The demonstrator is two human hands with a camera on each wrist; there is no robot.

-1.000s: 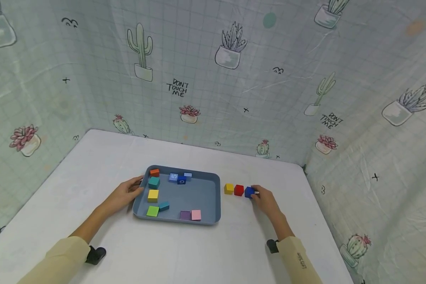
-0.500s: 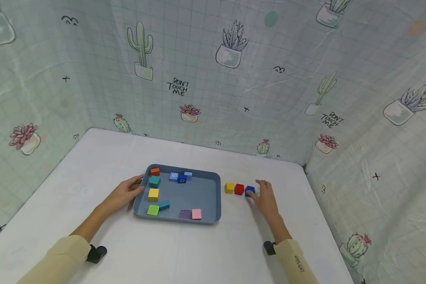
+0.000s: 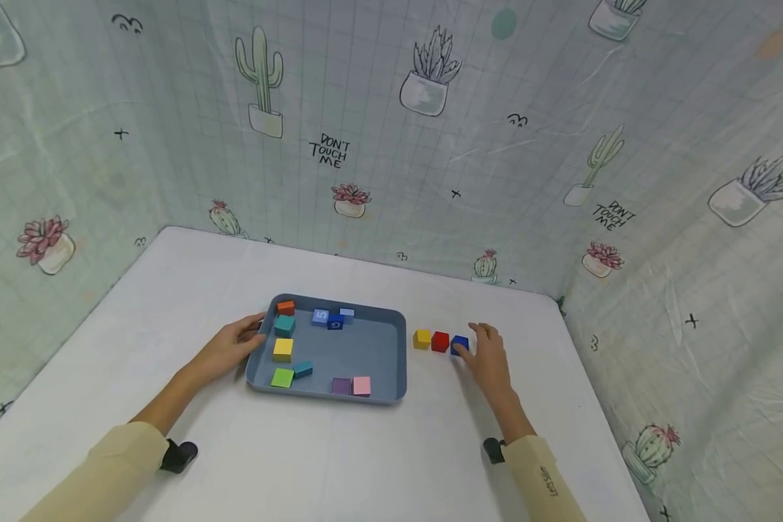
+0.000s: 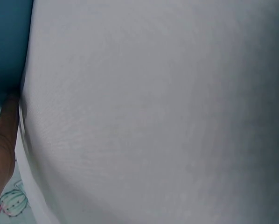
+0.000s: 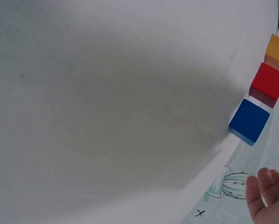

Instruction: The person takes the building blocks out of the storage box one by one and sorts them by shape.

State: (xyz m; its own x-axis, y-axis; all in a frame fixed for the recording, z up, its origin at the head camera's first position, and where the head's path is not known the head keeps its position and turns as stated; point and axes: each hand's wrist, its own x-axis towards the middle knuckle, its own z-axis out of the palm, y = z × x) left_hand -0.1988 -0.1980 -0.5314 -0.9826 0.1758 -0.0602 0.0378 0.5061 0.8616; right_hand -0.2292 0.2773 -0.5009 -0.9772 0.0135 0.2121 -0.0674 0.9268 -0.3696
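My left hand (image 3: pixel 230 348) lies at the left wall of a blue-grey tray (image 3: pixel 372 355), its fingertips and thumb tip against the side. The left wrist view catches only part of this hand (image 4: pixel 3 144) beside the tray. On the table to the tray's right stand a yellow cube (image 3: pixel 421 338), a red cube (image 3: pixel 440 341) and a blue cube (image 3: pixel 459 344) in a row. My right hand (image 3: pixel 491 362), fingers spread and nothing in its grasp, is just right of the blue cube. Its thumb overlaps that cube in the head view; in the right wrist view the fingers (image 5: pixel 254 193) are apart from it.
Inside the tray, orange, teal, yellow (image 3: pixel 283 349) and green (image 3: pixel 283 378) blocks line the left side. Several blue blocks (image 3: pixel 336 321) sit toward the back, with purple (image 3: pixel 341 386) and pink (image 3: pixel 362 386) ones at the front. A cactus-print curtain (image 3: pixel 391 145) hangs behind the white table (image 3: pixel 339 464).
My right hand has let go of the blue cube: its fingers have spread and lifted away, and the cube stays beside the red one. The left hand keeps its place at the tray.
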